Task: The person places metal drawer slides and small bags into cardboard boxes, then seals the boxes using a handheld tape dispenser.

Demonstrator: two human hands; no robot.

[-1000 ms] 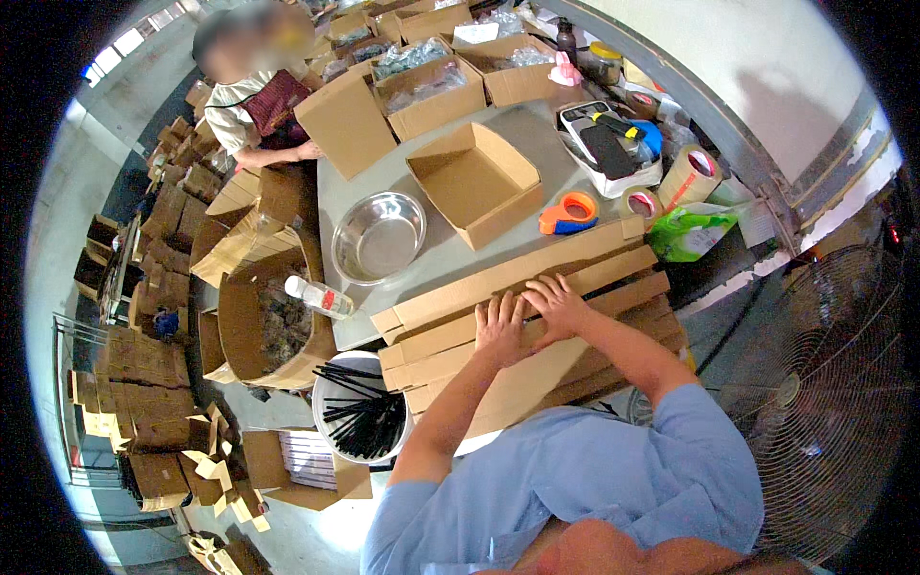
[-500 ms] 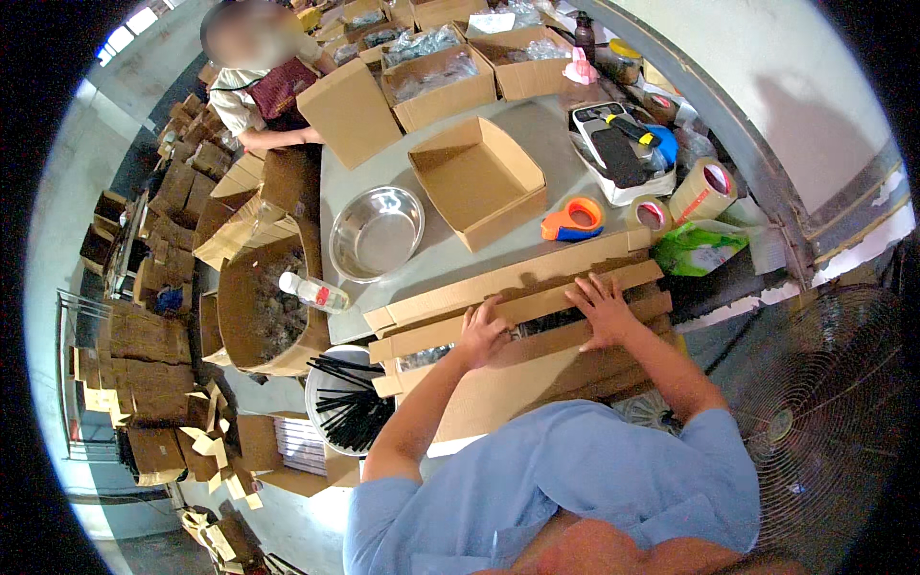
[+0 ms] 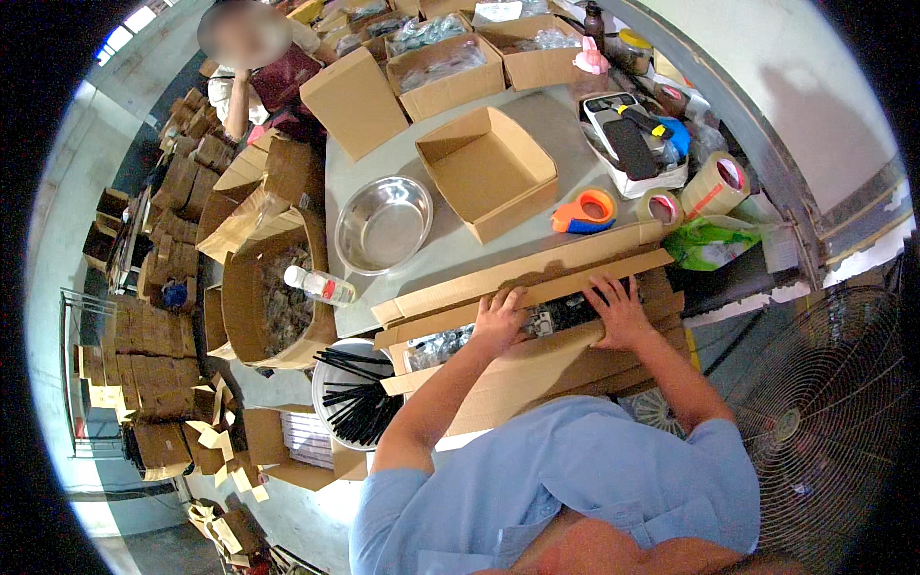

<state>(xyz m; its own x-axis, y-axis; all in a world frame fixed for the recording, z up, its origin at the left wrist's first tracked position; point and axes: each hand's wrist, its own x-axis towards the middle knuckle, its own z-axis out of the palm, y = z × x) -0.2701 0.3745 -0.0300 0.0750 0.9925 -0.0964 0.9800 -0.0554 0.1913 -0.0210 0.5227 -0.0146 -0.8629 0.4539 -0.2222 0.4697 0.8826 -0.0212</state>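
Note:
In front of me lies a long cardboard box (image 3: 460, 414) with its flaps raised. Through its top opening show plastic-wrapped parts (image 3: 441, 349), silver and black; I cannot make out their kind. My left hand (image 3: 500, 324) rests with its fingers on the far inner flap (image 3: 546, 287), near the middle of the opening. My right hand (image 3: 621, 314) lies further right, fingers spread over the same flap. Neither hand holds a loose thing. Just beyond the box is an orange and blue tape dispenser (image 3: 586, 212).
Beyond stand a steel bowl (image 3: 383, 225) and an open carton (image 3: 489, 174). To the left are a clear bottle (image 3: 320, 286) on a large carton (image 3: 278, 297) and a bucket of black rods (image 3: 355, 395). A fan (image 3: 805, 422) stands at right. A person (image 3: 268, 77) is at far left.
My left hand has shifted right and the flaps stand further apart, baring more of the wrapped parts. The other person has raised an arm from the carton.

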